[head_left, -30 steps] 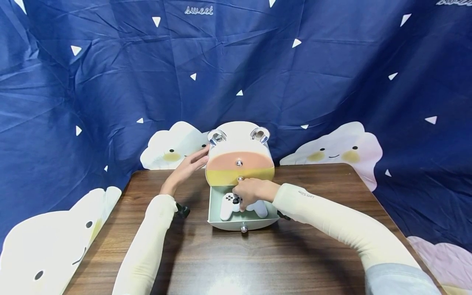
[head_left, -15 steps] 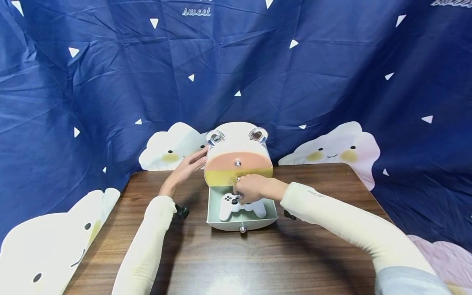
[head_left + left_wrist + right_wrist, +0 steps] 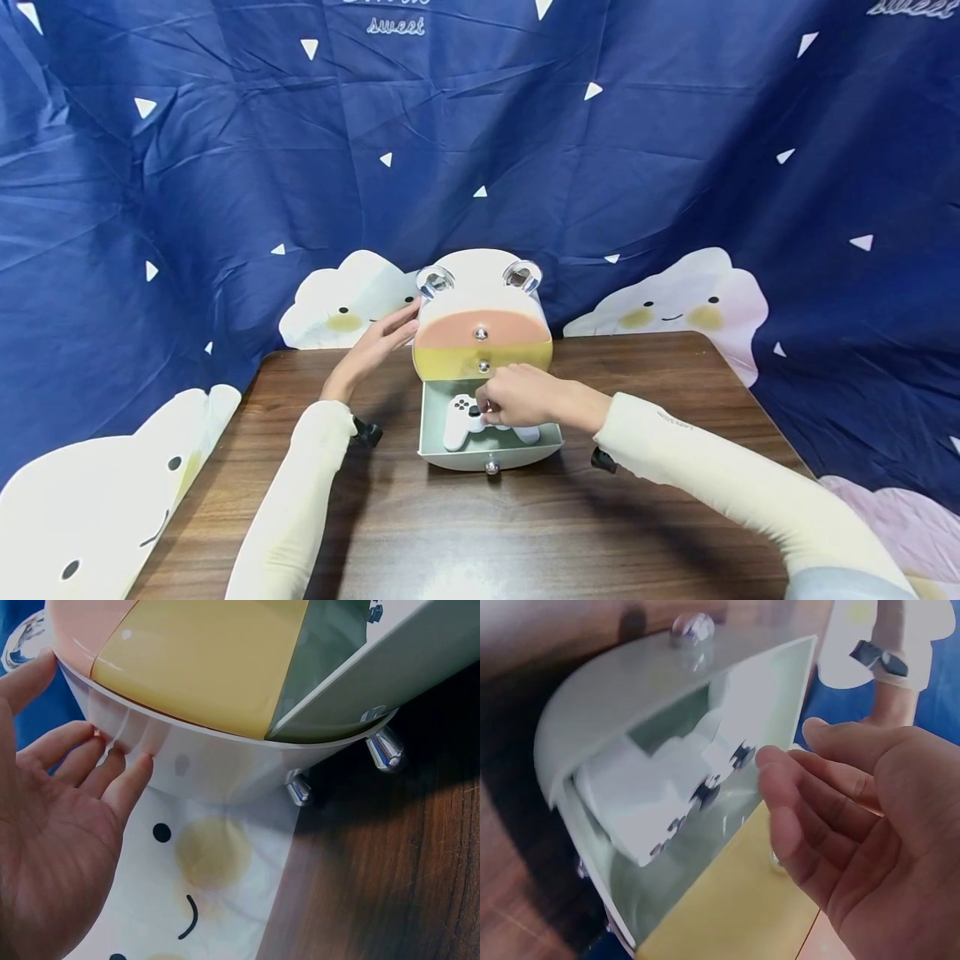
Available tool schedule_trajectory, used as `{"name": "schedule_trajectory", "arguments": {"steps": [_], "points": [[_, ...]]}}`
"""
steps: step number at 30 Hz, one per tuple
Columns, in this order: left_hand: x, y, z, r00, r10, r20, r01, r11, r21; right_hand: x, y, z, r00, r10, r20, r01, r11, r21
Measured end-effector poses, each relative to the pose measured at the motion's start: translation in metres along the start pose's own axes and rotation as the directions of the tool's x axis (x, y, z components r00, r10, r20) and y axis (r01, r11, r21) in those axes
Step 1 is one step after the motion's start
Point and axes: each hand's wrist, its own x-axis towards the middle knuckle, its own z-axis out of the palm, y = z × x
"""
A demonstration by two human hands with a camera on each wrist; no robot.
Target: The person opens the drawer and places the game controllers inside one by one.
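A white game controller (image 3: 456,423) with black thumbsticks lies in the pulled-out pale green bottom drawer (image 3: 459,460) of a small frog-like cabinet (image 3: 480,287). Over the controller hangs my right hand (image 3: 521,396), its fingers loosely bent. In the right wrist view nothing sits between that hand's thumb and fingers (image 3: 781,829), and they appear apart from the controller. My left hand (image 3: 375,343) is at the cabinet's left side; in the left wrist view the fingertips (image 3: 142,765) touch the white side wall, fingers spread and slightly bent.
Above the green drawer, the orange drawer (image 3: 450,327) and the yellow drawer (image 3: 446,361) are closed, each with a round metal knob. The cabinet stands on short metal legs (image 3: 386,750) on a dark wooden table (image 3: 465,533). A blue curtain (image 3: 480,108) hangs behind.
My right hand has drawn slightly to the right above the drawer, uncovering the yellow drawer's knob. The left hand stays against the cabinet, and the controller remains in the drawer.
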Motion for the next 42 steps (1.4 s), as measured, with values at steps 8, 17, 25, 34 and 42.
{"name": "schedule_trajectory", "arguments": {"steps": [8, 17, 25, 34, 42], "points": [[0.000, 0.001, 0.001, 1.000, -0.006, 0.000, 0.006, 1.000, -0.006, -0.018, -0.009, 0.013, 0.998, 0.037, -0.047, -0.034, 0.997, 0.065], [-0.001, 0.003, 0.000, 0.999, -0.025, -0.025, 0.027, 0.995, 0.100, -0.040, -0.022, 0.035, 0.993, 0.022, -0.120, -0.013, 0.997, 0.079], [0.002, 0.004, -0.001, 0.997, -0.060, -0.039, 0.065, 0.986, 0.155, -0.052, -0.037, 0.060, 0.995, 0.045, -0.088, -0.035, 0.993, 0.109], [-0.002, -0.002, 0.000, 0.999, 0.001, -0.037, 0.004, 0.992, 0.126, -0.060, -0.040, 0.092, 0.986, 0.132, -0.099, -0.122, 0.987, 0.102], [-0.002, -0.004, -0.002, 1.000, 0.016, -0.015, -0.015, 0.997, 0.073, -0.060, -0.043, 0.115, 0.946, 0.267, -0.183, -0.242, 0.959, 0.150]]}}
